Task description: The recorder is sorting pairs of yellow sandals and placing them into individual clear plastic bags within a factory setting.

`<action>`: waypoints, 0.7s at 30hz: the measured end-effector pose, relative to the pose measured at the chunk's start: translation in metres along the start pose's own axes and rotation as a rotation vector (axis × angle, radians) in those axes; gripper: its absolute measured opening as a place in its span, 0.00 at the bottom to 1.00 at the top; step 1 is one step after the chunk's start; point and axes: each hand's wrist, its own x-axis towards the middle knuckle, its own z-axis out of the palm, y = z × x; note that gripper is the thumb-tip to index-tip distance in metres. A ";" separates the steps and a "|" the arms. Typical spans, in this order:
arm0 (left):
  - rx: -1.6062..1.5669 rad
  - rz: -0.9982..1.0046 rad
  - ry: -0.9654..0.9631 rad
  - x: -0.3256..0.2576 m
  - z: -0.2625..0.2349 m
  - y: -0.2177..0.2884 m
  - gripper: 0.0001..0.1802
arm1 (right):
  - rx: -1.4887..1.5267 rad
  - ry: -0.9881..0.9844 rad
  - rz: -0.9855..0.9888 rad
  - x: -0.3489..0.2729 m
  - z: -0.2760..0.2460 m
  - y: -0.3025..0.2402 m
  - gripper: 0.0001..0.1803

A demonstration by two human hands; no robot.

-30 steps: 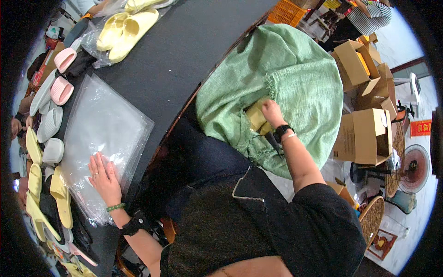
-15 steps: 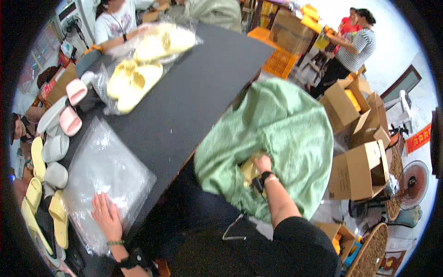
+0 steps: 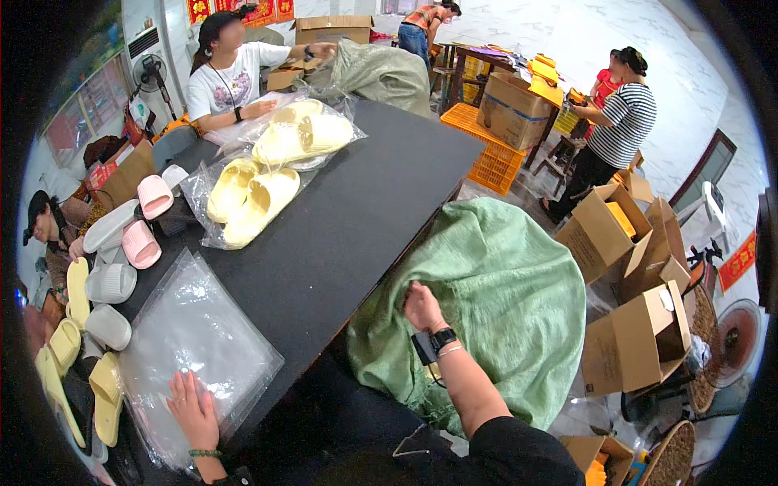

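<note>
At the lower left of the frame, the left hand lies flat, fingers spread, on a stack of clear plastic bags at the near end of the black table. Low in the centre, the right hand reaches into the large green woven sack beside the table edge; its fingers are hidden by the fabric, so its grip cannot be told. Farther up the table lie bagged pale yellow slippers.
</note>
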 end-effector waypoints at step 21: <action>0.135 0.103 0.054 0.009 0.007 -0.010 0.29 | -1.933 0.689 0.320 -0.064 -0.147 0.032 0.30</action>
